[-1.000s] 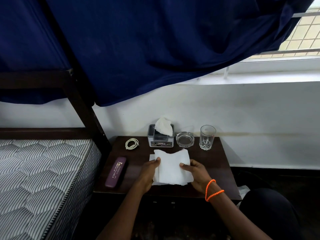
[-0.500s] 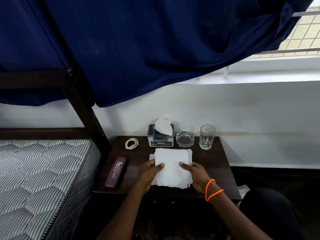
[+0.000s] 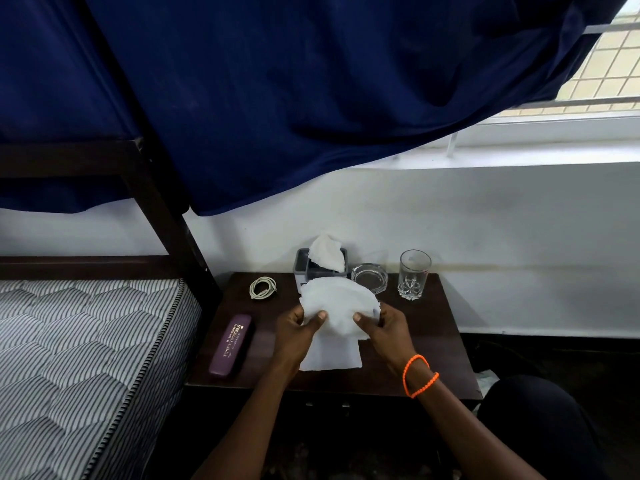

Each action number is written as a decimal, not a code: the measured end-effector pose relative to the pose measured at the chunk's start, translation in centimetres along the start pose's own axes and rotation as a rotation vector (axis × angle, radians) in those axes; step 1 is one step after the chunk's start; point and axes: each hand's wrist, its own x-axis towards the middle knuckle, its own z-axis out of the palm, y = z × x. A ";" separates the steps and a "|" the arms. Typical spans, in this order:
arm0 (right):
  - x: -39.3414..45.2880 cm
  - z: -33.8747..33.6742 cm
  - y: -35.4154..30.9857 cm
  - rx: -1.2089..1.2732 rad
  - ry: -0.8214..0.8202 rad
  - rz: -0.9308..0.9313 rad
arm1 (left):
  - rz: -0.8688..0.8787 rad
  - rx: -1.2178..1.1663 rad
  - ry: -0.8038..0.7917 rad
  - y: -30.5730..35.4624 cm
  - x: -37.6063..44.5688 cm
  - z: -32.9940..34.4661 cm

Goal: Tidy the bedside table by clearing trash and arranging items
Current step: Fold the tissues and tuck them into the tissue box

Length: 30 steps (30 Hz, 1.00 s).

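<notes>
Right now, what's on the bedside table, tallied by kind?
Tissue sheets, held in both hands: 1 stack
Tissue box: 1
Ashtray: 1
Drinking glass: 1
Coiled cable: 1
Glasses case: 1
Total: 6

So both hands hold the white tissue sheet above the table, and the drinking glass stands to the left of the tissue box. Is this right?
Not quite. Both hands, left hand and right hand, do hold the white tissue sheet above the table, but the head view shows the drinking glass to the right of the tissue box, beyond the glass ashtray.
</notes>
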 end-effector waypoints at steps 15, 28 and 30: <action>-0.1 -0.4 1.0 -0.043 0.025 0.072 | -0.023 0.078 -0.045 -0.8 0.4 0.9; 0.8 -1.4 1.3 0.444 0.036 0.430 | -0.191 0.195 -0.245 -1.2 -0.2 0.6; 1.0 -1.6 1.9 0.474 0.050 0.539 | -0.229 0.213 -0.230 -1.6 -0.4 0.8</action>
